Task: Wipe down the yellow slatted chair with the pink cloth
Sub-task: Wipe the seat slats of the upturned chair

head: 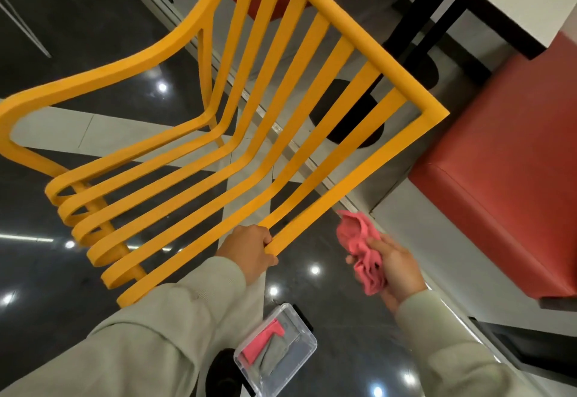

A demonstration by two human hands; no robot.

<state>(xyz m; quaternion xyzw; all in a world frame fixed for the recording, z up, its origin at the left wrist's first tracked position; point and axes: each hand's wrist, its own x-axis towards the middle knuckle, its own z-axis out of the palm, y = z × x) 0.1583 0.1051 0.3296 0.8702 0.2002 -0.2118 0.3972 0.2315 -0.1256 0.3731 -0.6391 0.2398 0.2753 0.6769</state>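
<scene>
- Yellow slatted chair (368, 50) fills the left and centre of the view. Its frame looks stiff and probably fairly light. The smooth slats could slip, so an outer slat or the top rail suits a firm hold.
- Left hand (249, 250) is curled round the near end of the rightmost slat.
- Crumpled pink cloth (362, 250), soft and limp, is just right of that slat and apart from it.
- Right hand (396, 265) grips the bunched cloth in curled fingers.
</scene>
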